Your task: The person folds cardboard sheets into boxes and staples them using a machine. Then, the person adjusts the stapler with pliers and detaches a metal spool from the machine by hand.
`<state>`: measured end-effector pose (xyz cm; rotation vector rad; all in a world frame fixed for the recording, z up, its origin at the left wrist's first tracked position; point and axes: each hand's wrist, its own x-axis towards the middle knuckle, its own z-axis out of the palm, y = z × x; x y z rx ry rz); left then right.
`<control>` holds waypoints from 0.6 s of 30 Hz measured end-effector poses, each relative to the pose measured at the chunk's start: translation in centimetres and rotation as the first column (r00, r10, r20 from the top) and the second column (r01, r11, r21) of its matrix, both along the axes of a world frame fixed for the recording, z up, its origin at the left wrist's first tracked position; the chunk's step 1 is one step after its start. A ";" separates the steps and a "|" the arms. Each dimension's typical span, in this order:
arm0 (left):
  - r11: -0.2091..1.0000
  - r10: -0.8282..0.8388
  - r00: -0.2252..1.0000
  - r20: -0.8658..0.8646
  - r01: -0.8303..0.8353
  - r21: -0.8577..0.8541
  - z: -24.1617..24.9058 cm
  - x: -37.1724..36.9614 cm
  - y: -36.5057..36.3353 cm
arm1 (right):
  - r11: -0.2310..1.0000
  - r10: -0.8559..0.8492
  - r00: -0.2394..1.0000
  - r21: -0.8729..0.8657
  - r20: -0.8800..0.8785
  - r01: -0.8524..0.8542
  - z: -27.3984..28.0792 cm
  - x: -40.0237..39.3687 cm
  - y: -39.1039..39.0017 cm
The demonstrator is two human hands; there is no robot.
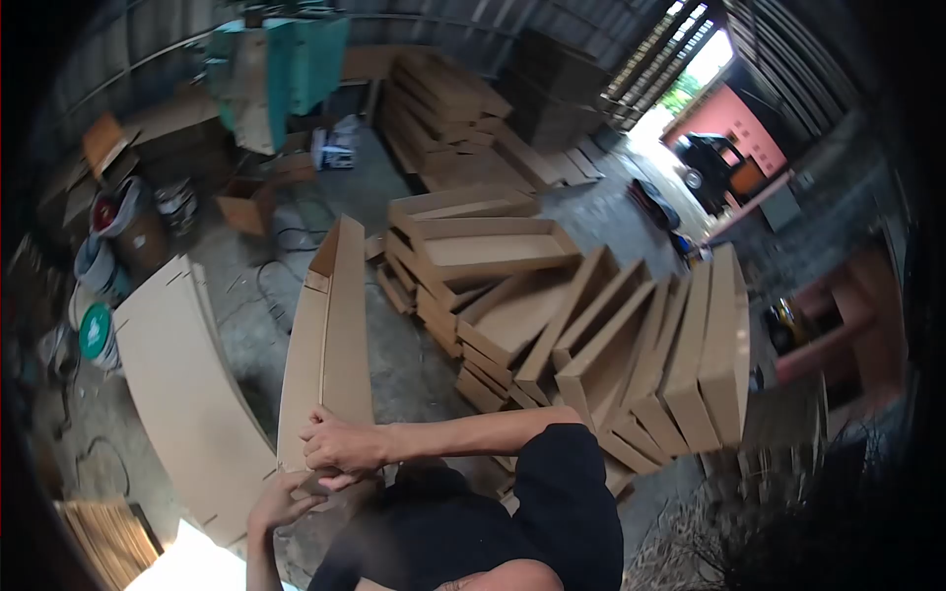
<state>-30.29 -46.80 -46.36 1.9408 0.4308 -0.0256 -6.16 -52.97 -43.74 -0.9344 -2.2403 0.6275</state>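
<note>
Close by, the left hand (284, 502) is resting, fingers half bent, at the near left corner of a long, brown, folded cardboard tray (345, 345); whether it's pinching, I can't tell. The right hand (343, 451) is gripping that same near end, fingers curled tight, probably keeping the fold from springing open. The tray is pointing away across the grey concrete floor (404, 369). Beyond its right edge, brown cardboard trays (512, 251) are leaning and overlapping, seemingly to save room.
</note>
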 end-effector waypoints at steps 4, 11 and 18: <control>0.990 -0.134 0.978 0.160 0.140 -0.024 1.5 8.8 -2.9 | 0.954 -0.284 0.954 0.131 0.100 0.271 4.7 6.7 -6.8; 0.774 -0.634 0.632 0.447 0.508 0.379 12.7 26.8 -13.3 | 0.563 -0.801 0.588 0.475 0.112 0.676 18.5 15.1 -27.7; 0.491 -0.867 0.205 0.454 0.497 0.715 24.0 39.3 -34.2 | -0.395 -0.884 -0.173 0.494 -0.435 0.775 21.0 14.0 -50.7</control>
